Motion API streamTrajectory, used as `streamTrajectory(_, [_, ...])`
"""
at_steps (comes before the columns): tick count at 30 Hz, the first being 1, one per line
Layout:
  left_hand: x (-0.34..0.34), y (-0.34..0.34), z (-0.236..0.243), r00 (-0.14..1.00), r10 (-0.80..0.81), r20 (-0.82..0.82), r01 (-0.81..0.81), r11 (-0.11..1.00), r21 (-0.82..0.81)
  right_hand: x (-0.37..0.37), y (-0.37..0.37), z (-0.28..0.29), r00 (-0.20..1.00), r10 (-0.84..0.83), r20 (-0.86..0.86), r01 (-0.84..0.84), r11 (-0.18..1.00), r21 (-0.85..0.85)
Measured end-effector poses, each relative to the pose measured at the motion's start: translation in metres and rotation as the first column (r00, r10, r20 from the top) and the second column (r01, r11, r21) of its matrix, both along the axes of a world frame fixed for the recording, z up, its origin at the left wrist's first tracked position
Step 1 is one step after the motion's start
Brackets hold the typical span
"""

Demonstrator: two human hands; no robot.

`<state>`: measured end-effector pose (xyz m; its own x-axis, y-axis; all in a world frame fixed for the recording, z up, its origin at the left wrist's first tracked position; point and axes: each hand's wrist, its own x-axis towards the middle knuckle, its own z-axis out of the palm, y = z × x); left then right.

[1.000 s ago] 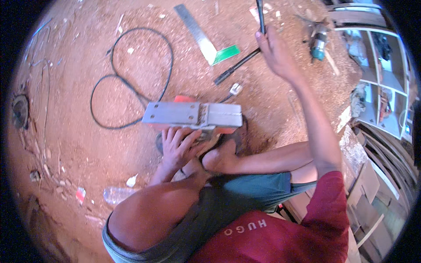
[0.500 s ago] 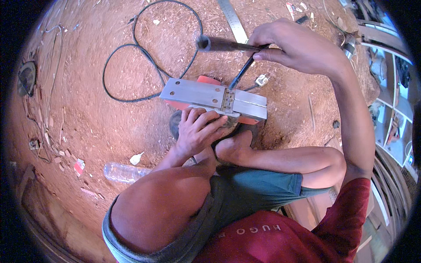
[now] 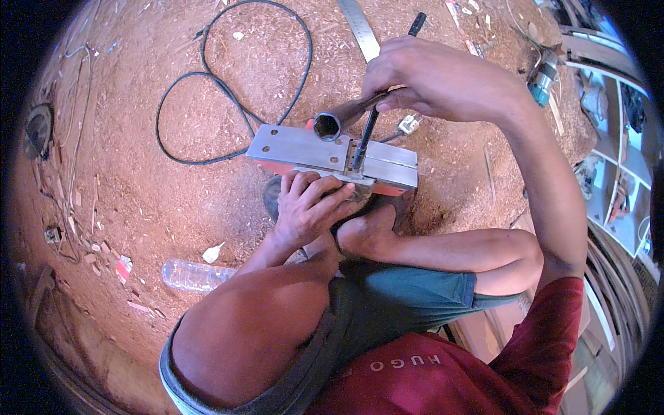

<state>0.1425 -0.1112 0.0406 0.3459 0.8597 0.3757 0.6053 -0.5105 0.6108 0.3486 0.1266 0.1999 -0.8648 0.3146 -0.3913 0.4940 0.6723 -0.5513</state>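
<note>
An electric hand planer (image 3: 294,145) lies upside down in front of my feet, its flat silver sole facing up and orange body below. My left hand (image 3: 310,207) is wrapped over its near side, the fingers on the edge by the blade slot. Above the planer, my right hand (image 3: 432,79) is closed around a tubular socket wrench (image 3: 348,114) with a black crossbar. The crossbar's lower end reaches down to the blade slot; whether it touches the cutter there I cannot tell. The wrench's open hex socket hangs over the sole.
A black power cord (image 3: 158,117) loops on the wood-chip-strewn ground, its white plug (image 3: 409,124) right of the planer. Beyond lies a steel ruler (image 3: 360,31). A clear plastic bottle (image 3: 194,275) lies at left, a teal drill (image 3: 543,83) at far right near a shelf (image 3: 622,159).
My right hand has moved down and slightly left, bringing the crossbar's end lower into the slot. The socket end has swung toward me over the sole. My left hand stays on the planer.
</note>
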Motion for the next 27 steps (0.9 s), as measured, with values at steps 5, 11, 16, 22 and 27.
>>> streamTrajectory(5, [0.001,0.001,0.000,1.000,-0.007,0.013,0.007,1.000,-0.002,-0.008,-0.002,0.005,0.993,-0.010,0.117,0.013,1.000,-0.021])
streamTrajectory(11, [0.000,0.001,-0.001,1.000,-0.009,0.015,0.009,1.000,-0.005,-0.010,-0.004,0.004,0.994,-0.028,0.105,0.031,0.999,-0.029])
streamTrajectory(16, [0.000,0.000,0.000,1.000,-0.011,0.018,0.011,1.000,-0.014,-0.008,-0.004,-0.001,0.996,-0.036,0.080,0.038,0.999,-0.024])
streamTrajectory(22, [0.000,0.001,0.001,1.000,-0.022,0.018,0.023,0.999,-0.028,-0.008,-0.005,-0.002,0.997,-0.035,0.065,0.038,0.999,-0.038])
streamTrajectory(27, [0.000,0.000,0.000,1.000,-0.023,0.022,0.023,0.999,-0.021,-0.007,-0.004,-0.006,0.998,-0.033,0.062,0.035,0.999,-0.033])
